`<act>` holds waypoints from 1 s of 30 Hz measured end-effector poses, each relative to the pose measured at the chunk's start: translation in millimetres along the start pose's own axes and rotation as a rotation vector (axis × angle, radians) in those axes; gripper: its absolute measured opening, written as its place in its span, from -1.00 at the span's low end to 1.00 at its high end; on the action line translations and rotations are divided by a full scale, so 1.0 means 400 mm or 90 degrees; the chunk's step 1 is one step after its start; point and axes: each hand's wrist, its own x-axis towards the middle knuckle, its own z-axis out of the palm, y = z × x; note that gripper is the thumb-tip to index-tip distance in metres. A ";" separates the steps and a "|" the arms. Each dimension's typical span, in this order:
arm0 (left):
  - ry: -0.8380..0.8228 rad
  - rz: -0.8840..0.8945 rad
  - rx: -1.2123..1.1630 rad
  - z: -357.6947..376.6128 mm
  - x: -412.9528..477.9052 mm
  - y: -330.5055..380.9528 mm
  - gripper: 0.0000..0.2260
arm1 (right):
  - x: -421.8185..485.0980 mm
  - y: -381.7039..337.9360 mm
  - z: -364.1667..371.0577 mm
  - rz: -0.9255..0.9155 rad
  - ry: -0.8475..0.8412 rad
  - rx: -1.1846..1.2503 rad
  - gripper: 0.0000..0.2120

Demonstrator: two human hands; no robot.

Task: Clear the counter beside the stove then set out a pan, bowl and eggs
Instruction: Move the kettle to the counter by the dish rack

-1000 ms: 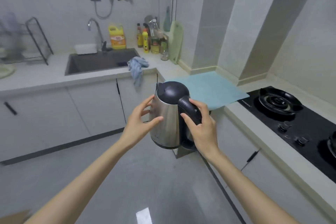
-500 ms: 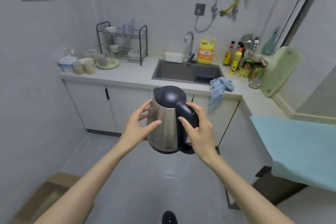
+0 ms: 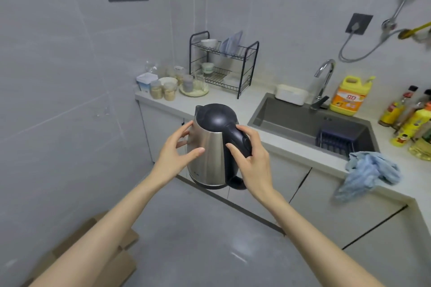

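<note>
Ahead of you the pale counter (image 3: 235, 106) runs along the wall. On its left end you see jars (image 3: 163, 92), a white tub (image 3: 146, 81) and a black dish rack (image 3: 224, 63). A sink (image 3: 312, 123) is set into it, with a yellow jug (image 3: 348, 95) behind and a blue cloth (image 3: 368, 175) draped over the front edge. A cardboard box (image 3: 102, 256) sits on the grey floor (image 3: 210, 240).
</note>
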 end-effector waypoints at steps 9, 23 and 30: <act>0.053 -0.050 0.005 -0.040 0.261 -0.130 -0.33 | 0.279 0.151 0.152 -0.006 -0.048 0.013 -0.63; 0.030 -0.100 0.009 -0.174 0.827 -0.393 -0.33 | 0.762 0.366 0.470 0.053 -0.056 -0.014 -0.61; 0.038 -0.125 0.031 -0.208 1.035 -0.484 -0.35 | 0.940 0.468 0.593 0.081 -0.067 -0.025 -0.61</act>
